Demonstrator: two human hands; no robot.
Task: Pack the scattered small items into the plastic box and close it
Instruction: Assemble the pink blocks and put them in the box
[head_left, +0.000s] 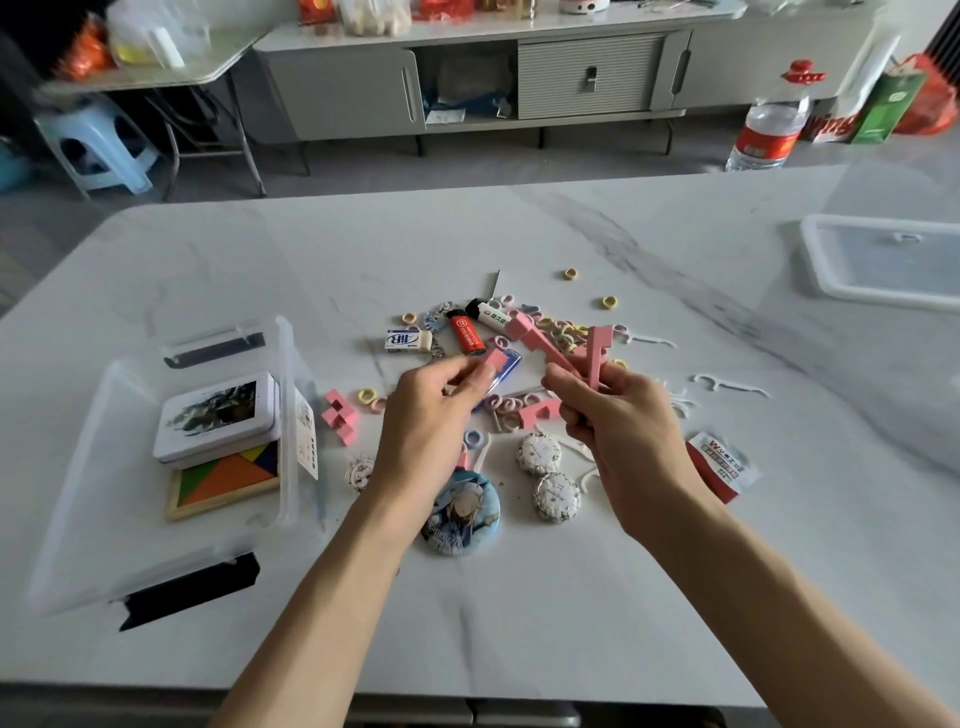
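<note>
Right grip (618, 415) pinched two long pink pieces (540, 345), fanned upward. Left grip (431, 410) pinched small pink block (494, 359). Both hovered right of plastic box (287, 395), above scattered pile. Box stood open, tin (218, 413) and tangram (223, 480) inside. Lid (883, 260) lay well right of box. Risk: loosely bunched pieces could twist free during carry toward box and drop among hair loops (558, 330).
</note>
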